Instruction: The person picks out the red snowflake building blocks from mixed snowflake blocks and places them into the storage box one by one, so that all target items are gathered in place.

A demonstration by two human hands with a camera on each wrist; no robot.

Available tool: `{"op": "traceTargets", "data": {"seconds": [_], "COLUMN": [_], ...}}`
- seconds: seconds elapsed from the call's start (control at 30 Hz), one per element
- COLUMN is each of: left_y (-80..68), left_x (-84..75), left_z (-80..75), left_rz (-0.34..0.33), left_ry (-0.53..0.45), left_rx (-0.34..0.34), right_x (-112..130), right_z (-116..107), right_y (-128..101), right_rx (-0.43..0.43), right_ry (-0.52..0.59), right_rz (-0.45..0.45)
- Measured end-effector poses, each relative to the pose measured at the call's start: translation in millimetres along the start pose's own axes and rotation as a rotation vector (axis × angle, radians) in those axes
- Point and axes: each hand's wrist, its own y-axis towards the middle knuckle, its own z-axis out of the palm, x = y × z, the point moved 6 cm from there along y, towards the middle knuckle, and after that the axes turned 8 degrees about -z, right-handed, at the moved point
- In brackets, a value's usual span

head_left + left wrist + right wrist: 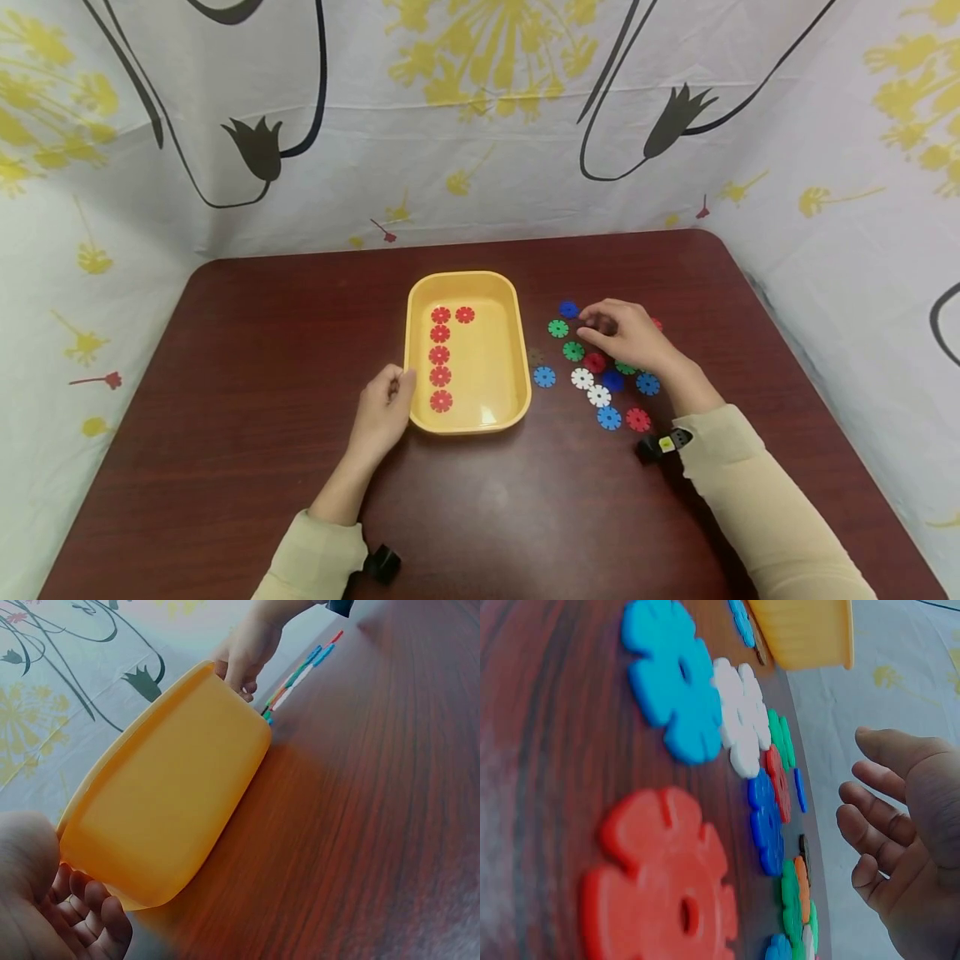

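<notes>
A yellow tray stands on the table, with several red snowflake-shaped discs in a column along its left side and one more red disc right of the top one. My left hand grips the tray's left edge near the front corner, its fingers curled against the wall in the left wrist view. Over the loose discs to the tray's right hovers my right hand. Its fingers are loosely bent, and nothing shows between them in the right wrist view. A blue disc lies nearest its fingertips.
Loose discs spread right of the tray: green, white, light blue and red. A brown disc lies close to the tray wall. Patterned cloth hangs behind the dark wooden table.
</notes>
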Motion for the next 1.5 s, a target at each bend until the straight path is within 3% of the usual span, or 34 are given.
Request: {"op": "traceTargets", "data": {"seconds": [0.5, 0.77, 1.13, 1.5], "left_y": [0.0, -0.1, 0.3, 0.7], "left_x": [1.2, 2.4, 2.4, 1.5], "left_z": [-1.2, -1.3, -1.0, -0.2], "left_rz": [-0.001, -0.014, -0.015, -0.009], "left_ry": [-0.008, -0.011, -0.006, -0.020], "left_rx": [0.003, 0.007, 0.000, 0.009], "right_x": [-10.1, -13.8, -21.3, -18.5], "right_z": [7.4, 6.5, 9.2, 7.4], "right_y": [-12.8, -13.3, -15.1, -15.3], "right_rx": [0.195, 0.176, 0.257, 0.242], "right_ry": [0.025, -0.020, -0.080, 0.020], "right_rz": [-0.004, -0.020, 0.069, 0.098]}}
